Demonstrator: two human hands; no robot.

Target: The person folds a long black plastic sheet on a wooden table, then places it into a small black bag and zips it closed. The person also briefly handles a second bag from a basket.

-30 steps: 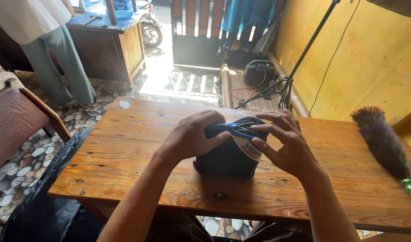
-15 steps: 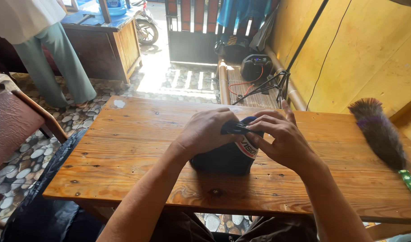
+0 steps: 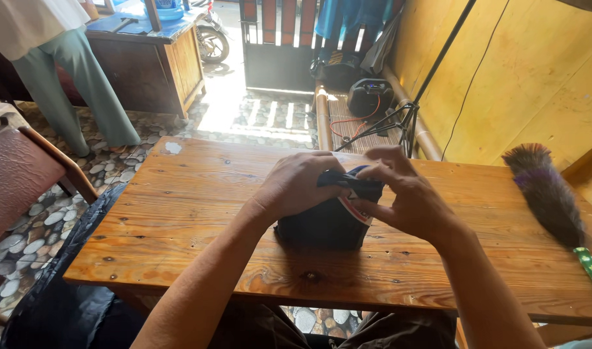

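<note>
left hand (image 3: 296, 184) – closed on top of dark cloth pouch (image 3: 325, 223) | right hand (image 3: 406, 197) – pinches its upper edge | pouch stands on wooden table (image 3: 199, 213), near front edge | contents hidden | feather duster (image 3: 548, 194) lies far right

You sit at a wooden table (image 3: 199, 194) on a pebble floor (image 3: 31, 226). Yellow walls (image 3: 522, 84) rise right; sunlight enters through the far gate (image 3: 276, 39).
</note>
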